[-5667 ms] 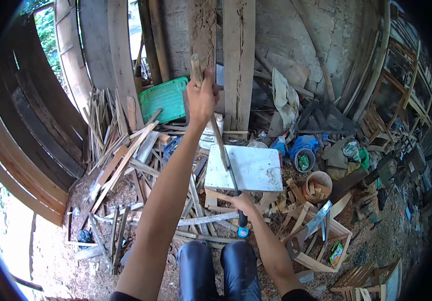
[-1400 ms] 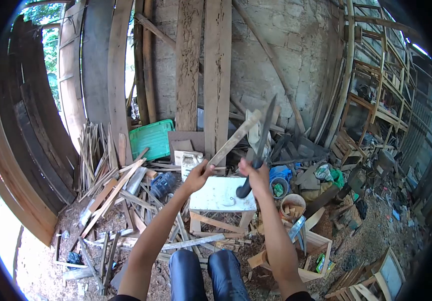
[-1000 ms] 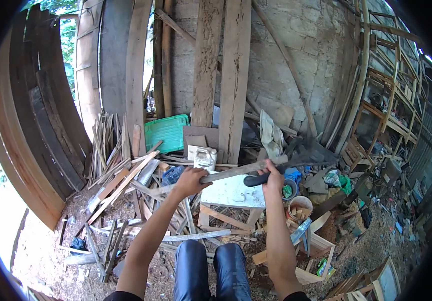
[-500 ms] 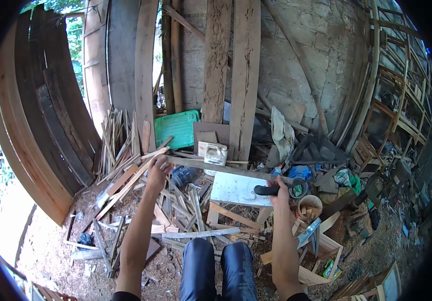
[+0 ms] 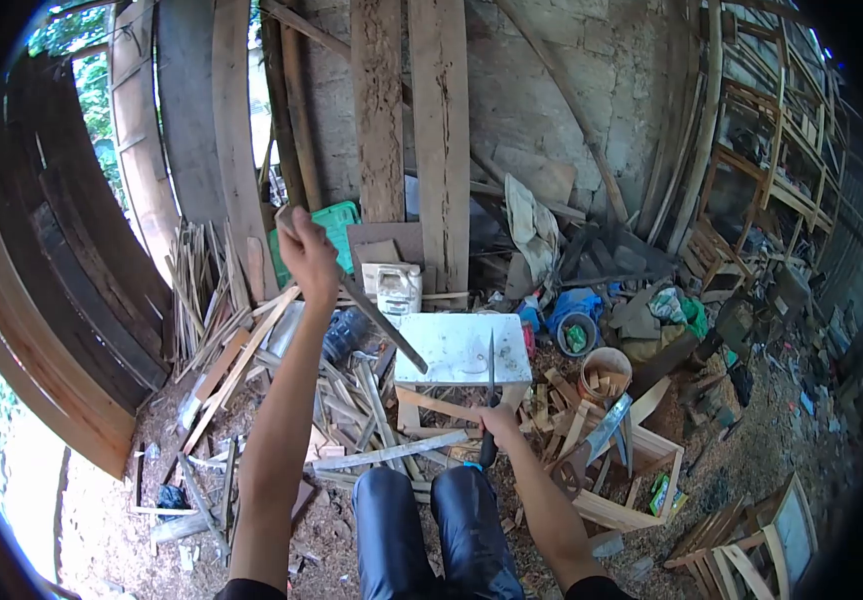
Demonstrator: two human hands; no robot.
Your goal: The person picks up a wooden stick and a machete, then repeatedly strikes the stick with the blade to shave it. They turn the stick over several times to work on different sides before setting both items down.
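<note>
My left hand (image 5: 309,262) is raised left of centre, its fingers wrapped round the upper end of a narrow wooden strip (image 5: 381,322). The strip slants down to the right, its lower end over the front left of a small white-topped bench (image 5: 451,345). Whether it touches the top I cannot tell. Low in front of my right knee, my right hand (image 5: 499,428) grips the black handle of a long-bladed knife (image 5: 491,372). The blade points up and away, seen nearly edge-on against the bench.
Scrap wood (image 5: 361,400) lies heaped left of the bench. A white jug (image 5: 398,290) stands behind it. To the right are a bucket of wood pieces (image 5: 605,375), a handsaw (image 5: 601,435) and a wooden frame (image 5: 641,515). Tall planks (image 5: 441,150) lean on the wall.
The strip has swung from nearly level to a steep slant as my left hand rose. My right hand has come down and left with the knife, away from the strip. The view has shifted right.
</note>
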